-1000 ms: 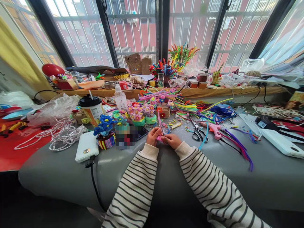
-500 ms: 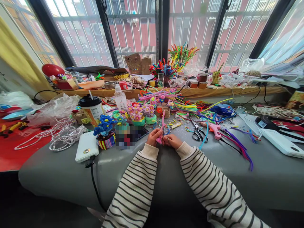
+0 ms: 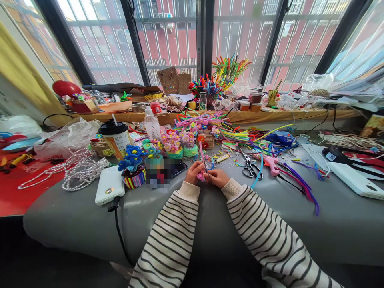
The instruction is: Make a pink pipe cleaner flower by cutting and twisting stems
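My left hand (image 3: 194,173) is closed on a small pink fuzzy piece (image 3: 200,175), from which a pink pipe cleaner (image 3: 201,150) sticks up. Close beside it, my right hand (image 3: 218,178) has its fingers pinched on a small dark tool, whose thin tip rises by the pink strip; its exact shape is too small to tell. Both hands are over the front middle of the grey table (image 3: 222,224). Beyond them stand pots of fuzzy pink flowers (image 3: 171,144), with a dark phone (image 3: 179,168) at the left.
Black-handled scissors (image 3: 250,166) and a pink glue gun (image 3: 271,165) lie to the right. A white power bank (image 3: 110,185), blue flower pot (image 3: 132,160), lidded cup (image 3: 115,138) and bead strings (image 3: 84,170) are at the left. Loose pipe cleaners (image 3: 234,134) are piled behind.
The pink strip's upper end has swung left and now leans left. My right hand has shifted slightly left, and the dark tool's tip shows apart from the strip.
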The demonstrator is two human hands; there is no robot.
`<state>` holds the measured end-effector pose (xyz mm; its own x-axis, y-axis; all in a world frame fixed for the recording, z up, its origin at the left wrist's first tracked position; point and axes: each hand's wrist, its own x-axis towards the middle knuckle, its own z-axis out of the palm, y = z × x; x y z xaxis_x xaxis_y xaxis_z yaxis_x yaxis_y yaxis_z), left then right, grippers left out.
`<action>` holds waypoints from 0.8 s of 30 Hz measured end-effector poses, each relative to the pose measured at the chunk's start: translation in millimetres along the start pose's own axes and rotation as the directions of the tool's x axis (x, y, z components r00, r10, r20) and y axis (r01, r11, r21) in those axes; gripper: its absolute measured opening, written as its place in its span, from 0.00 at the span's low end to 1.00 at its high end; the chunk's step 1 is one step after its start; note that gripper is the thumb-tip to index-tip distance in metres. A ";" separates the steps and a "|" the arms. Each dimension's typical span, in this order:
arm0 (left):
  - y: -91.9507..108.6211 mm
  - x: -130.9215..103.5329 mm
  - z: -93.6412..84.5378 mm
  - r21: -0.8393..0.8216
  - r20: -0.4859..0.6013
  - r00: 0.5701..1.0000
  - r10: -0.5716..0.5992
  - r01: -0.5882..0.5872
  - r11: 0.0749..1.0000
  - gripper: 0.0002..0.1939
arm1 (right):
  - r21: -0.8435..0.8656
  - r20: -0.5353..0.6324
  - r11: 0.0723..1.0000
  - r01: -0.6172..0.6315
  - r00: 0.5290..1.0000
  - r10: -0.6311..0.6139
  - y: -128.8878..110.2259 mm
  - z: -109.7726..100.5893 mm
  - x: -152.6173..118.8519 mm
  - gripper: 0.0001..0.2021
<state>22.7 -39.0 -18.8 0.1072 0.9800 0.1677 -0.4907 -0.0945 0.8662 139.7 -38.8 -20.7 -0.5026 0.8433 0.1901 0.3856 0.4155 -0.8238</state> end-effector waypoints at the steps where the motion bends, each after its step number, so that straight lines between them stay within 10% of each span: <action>1: 0.4 -0.1 0.1 0.002 0.005 1.000 -0.004 0.004 1.000 0.07 | 0.017 0.026 1.000 -0.001 1.000 0.001 -0.4 -0.8 -0.5 0.27; 24: 3.4 -2.9 4.8 -0.026 0.004 1.000 0.029 -0.029 0.999 0.09 | 0.062 0.083 0.998 0.034 0.996 -0.039 2.2 0.0 0.1 0.28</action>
<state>24.9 -43.0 -14.1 0.0964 0.9761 0.1947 -0.5158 -0.1183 0.8485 140.5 -37.8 -22.5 -0.5793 0.7957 0.1770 0.3200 0.4217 -0.8484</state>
